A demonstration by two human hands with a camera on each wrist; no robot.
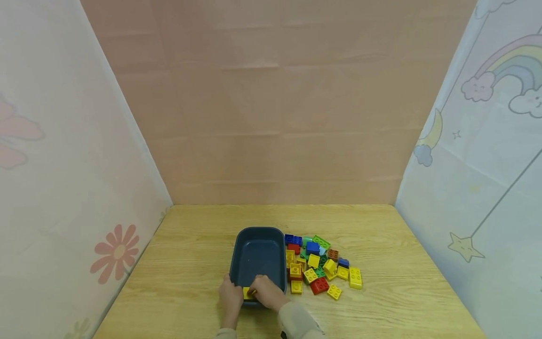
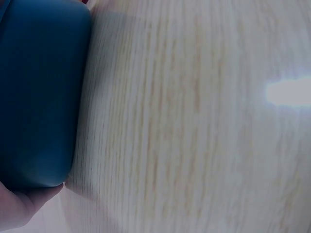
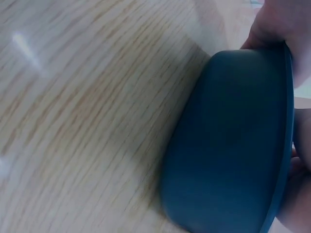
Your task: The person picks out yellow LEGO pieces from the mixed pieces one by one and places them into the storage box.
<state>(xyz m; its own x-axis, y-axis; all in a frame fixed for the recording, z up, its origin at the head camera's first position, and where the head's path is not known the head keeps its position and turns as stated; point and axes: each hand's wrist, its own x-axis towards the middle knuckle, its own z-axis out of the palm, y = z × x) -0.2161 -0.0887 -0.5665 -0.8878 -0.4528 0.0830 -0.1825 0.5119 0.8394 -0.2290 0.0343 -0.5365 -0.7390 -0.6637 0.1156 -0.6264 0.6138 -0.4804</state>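
Note:
A dark blue plastic bin point(image 1: 259, 263) stands on the table. My left hand point(image 1: 231, 295) grips its near left corner, with the thumb point(image 2: 46, 196) against the outer wall in the left wrist view; the right wrist view also has this left hand point(image 3: 277, 24) on the rim. My right hand point(image 1: 267, 291) reaches over the bin's near right side, its curled fingers on a yellow toy building brick point(image 1: 247, 294) inside the near end. Those fingers partly cover the brick. In the right wrist view the bin's wall point(image 3: 228, 141) hides the brick.
Right of the bin lies a loose pile of toy bricks, among them a red brick point(image 1: 319, 285), a blue brick point(image 1: 312, 248) and a yellow brick point(image 1: 355, 278). The wooden table point(image 1: 186, 263) is bordered by a plain back wall and printed side sheets.

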